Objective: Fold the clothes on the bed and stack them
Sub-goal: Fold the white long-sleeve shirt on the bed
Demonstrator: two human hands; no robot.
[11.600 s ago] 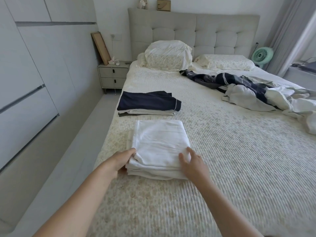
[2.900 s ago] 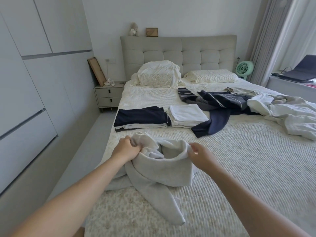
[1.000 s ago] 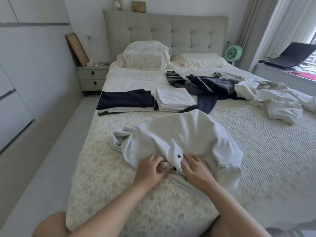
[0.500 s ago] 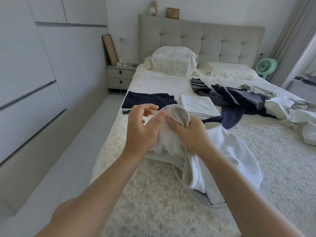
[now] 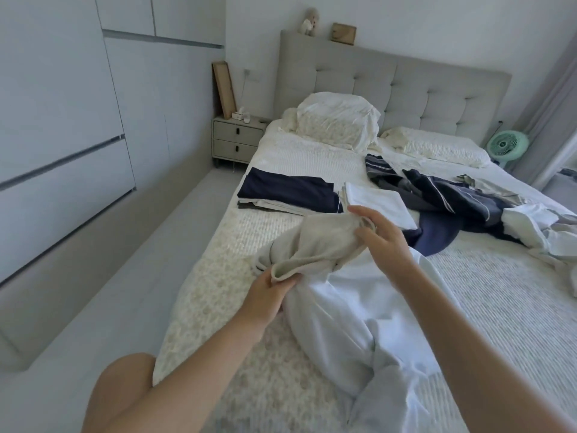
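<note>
Left hand (image 5: 268, 295) pinches a fold of the pale grey-white garment (image 5: 337, 295) low near the bed (image 5: 499, 307) edge. Right hand (image 5: 382, 239) grips its bunched beige inner part higher up. Garment trails down onto the bed. Beyond: navy-topped folded stack (image 5: 288, 195) beside white folded stack (image 5: 379, 203); unfolded pile (image 5: 462, 198) to the right.
</note>
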